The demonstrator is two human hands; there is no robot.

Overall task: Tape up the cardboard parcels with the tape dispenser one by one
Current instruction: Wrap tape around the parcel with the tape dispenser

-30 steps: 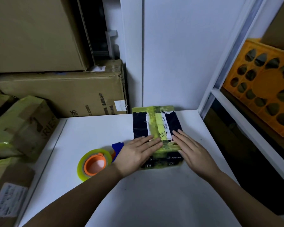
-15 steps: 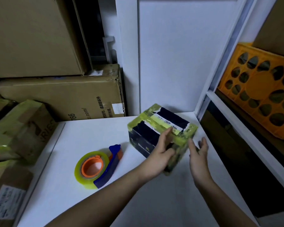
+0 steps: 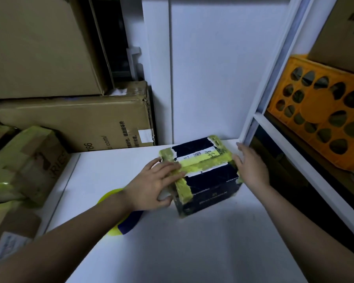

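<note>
A small dark parcel [image 3: 211, 184] crossed with yellow-green tape and a white label sits flat on the white table [image 3: 172, 252], near the back right. My left hand [image 3: 153, 184] grips its left end, fingers over the top tape, thumb on the side. At the box's right end, my right hand [image 3: 251, 166] presses flat against the side. The tape dispenser [image 3: 127, 221], a yellow roll on a blue holder, lies on the table under my left wrist, mostly hidden.
Large cardboard cartons [image 3: 76, 127] are stacked at the back left. Taped parcels [image 3: 25, 164] sit left of the table. A white shelf frame [image 3: 274, 127] stands right beside the parcel, with an orange crate [image 3: 323, 119] on it. A white wall panel is behind.
The parcel was flat with both hands on top, then tipped up and turned. Now it lies flat again, rotated, with my hands at its two ends. The view has shifted nearer.
</note>
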